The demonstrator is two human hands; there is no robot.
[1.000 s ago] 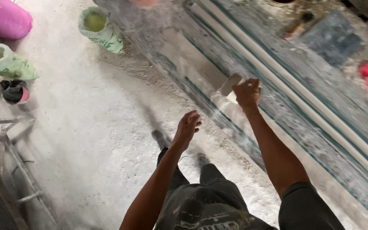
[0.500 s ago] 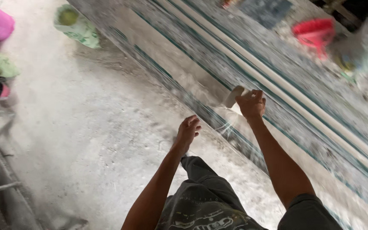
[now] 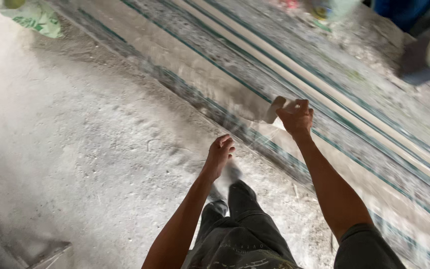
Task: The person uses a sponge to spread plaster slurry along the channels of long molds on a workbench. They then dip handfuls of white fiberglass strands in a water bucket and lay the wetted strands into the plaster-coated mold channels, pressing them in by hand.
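My right hand (image 3: 297,117) grips a flat scraper-like tool (image 3: 275,108) with a pale blade and holds it against a long dusty panel (image 3: 210,74) that lies diagonally on the floor. The panel has pale strips edged with thin green lines. Empty, with its fingers loosely curled, my left hand (image 3: 219,155) hangs in the air over the dusty floor just beside the panel's near edge. Below the hands I see my dark trousers (image 3: 240,234).
A green and white bag (image 3: 33,17) lies at the top left on the dusty concrete floor (image 3: 75,149). Blurred blue and grey objects (image 3: 419,35) stand at the top right past the panel. A metal frame corner (image 3: 51,251) shows at the bottom left.
The view has swung along the panel: the pink bag and red container have left the picture. My right hand keeps the tool against the panel, and my left hand stays hanging empty.
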